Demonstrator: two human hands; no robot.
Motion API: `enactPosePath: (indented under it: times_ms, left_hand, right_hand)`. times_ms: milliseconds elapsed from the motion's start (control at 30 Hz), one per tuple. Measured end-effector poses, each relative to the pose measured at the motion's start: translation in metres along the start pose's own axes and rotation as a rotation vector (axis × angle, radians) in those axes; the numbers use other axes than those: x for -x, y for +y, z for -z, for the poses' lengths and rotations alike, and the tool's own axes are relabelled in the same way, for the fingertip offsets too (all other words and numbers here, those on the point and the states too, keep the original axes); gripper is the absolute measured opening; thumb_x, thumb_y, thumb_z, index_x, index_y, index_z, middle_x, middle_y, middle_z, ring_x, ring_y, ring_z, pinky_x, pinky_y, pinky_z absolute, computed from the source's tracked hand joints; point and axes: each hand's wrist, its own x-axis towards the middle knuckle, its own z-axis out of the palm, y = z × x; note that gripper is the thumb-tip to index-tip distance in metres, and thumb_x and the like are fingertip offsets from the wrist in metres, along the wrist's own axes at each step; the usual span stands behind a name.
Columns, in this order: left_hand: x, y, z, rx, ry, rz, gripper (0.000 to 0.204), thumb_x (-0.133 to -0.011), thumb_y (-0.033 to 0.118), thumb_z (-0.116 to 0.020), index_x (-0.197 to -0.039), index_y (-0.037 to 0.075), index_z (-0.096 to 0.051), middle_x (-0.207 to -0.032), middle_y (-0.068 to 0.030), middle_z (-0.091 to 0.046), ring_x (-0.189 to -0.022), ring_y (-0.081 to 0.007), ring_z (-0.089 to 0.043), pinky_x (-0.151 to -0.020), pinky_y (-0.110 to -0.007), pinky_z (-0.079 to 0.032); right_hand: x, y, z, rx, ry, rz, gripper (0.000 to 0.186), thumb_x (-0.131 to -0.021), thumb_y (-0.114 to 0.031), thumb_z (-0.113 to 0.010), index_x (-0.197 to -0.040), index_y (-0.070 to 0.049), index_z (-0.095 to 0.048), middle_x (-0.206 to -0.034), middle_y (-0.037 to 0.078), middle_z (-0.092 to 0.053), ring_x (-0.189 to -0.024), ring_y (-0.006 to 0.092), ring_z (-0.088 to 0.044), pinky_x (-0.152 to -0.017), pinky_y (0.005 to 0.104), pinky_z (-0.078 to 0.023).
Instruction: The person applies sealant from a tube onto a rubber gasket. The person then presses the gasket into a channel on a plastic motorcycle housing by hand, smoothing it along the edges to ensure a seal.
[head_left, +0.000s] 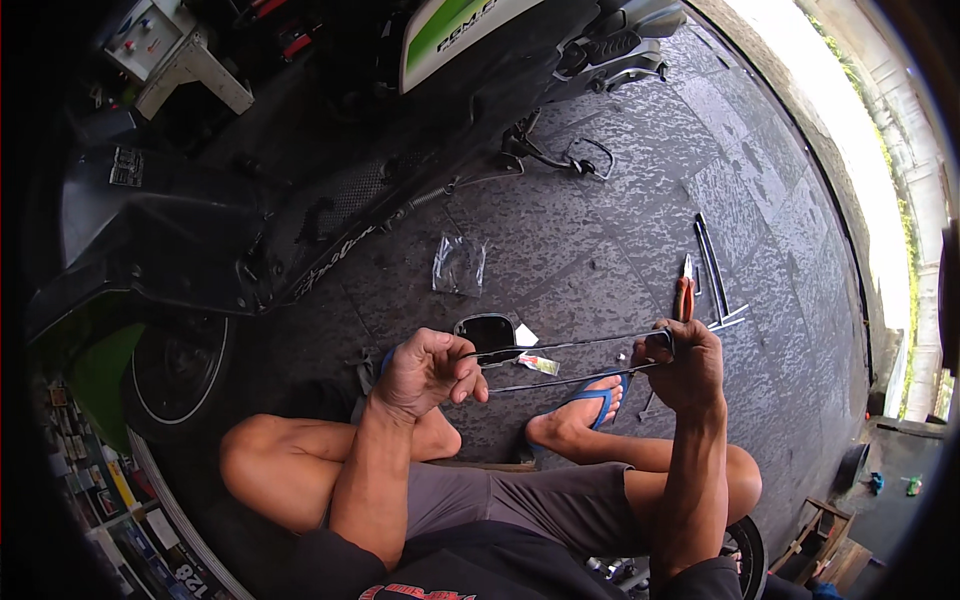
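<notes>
Between my two hands stretches a thin dark loop [575,345], its two strands running almost side by side over the floor. My left hand [425,372] pinches one end with curled fingers. The other end is gripped by my right hand [692,365], near the thumb and forefinger. What the loop is made of cannot be told. Under it, by my left fingers, lies a dark rounded mirror-like piece [485,332], with a small green and white packet [540,365] beside it. Pliers with red handles [686,295] rest on the floor just beyond my right hand.
A dark scooter [170,210] fills the far left, its stand and footrest reaching toward the middle. Long metal rod-like tools [710,262] lie at the right. A clear plastic bag [460,265] is ahead. My sandalled foot [585,405] sits below the loop.
</notes>
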Motion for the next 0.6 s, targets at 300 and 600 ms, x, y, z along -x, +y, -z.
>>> enactPosePath:
  times_ms: [300, 600]
  left_hand:
    - [0.001, 0.004, 0.004, -0.002, -0.004, -0.021, 0.043, -0.09, 0.038, -0.042, -0.07, 0.004, -0.058, -0.057, -0.0061, -0.054, -0.055, -0.0218, -0.058, -0.078, -0.045, -0.053]
    - [0.006, 0.01, 0.002, -0.016, 0.064, -0.024, 0.045, -0.09, 0.041, -0.041, -0.066, 0.005, -0.054, -0.053, -0.0069, -0.052, -0.052, -0.0199, -0.055, -0.074, -0.043, -0.053]
  right_hand:
    - [-0.001, -0.001, -0.01, -0.002, 0.021, 0.011, 0.015, -0.08, -0.01, -0.05, -0.073, 0.001, -0.057, -0.062, 0.008, -0.052, -0.057, 0.0179, -0.043, -0.071, 0.0382, -0.043]
    - [-0.003, 0.006, -0.004, 0.005, 0.001, 0.011, 0.012, -0.079, -0.01, -0.05, -0.072, 0.0, -0.053, -0.062, 0.008, -0.048, -0.055, 0.0167, -0.042, -0.071, 0.0368, -0.043]
